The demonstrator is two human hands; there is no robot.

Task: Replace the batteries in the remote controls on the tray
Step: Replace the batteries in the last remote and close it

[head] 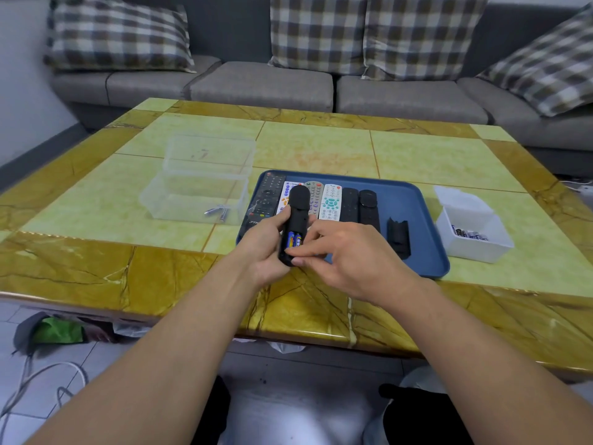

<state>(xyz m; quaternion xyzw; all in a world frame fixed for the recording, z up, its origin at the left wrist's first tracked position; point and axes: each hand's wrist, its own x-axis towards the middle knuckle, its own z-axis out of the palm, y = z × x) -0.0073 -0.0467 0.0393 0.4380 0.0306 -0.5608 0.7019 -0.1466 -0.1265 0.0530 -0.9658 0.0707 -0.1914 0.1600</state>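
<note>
My left hand (263, 248) grips a black remote (297, 203) back side up over the blue tray's (414, 216) front left corner. Its battery bay is uncovered and two blue batteries (295, 240) lie in it. The thumb and fingertips of my right hand (346, 255) press at the lower end of those batteries. A black battery cover (399, 237) lies on the tray to the right. Several other remotes (330, 202) lie side by side along the tray's far side, black, white and grey.
A clear plastic box (199, 200) with its lid up stands left of the tray, with a few used batteries (218, 213) inside. A white box (475, 232) holding batteries sits right of the tray. Behind the yellow-green table (128, 268) is a grey sofa (263, 85).
</note>
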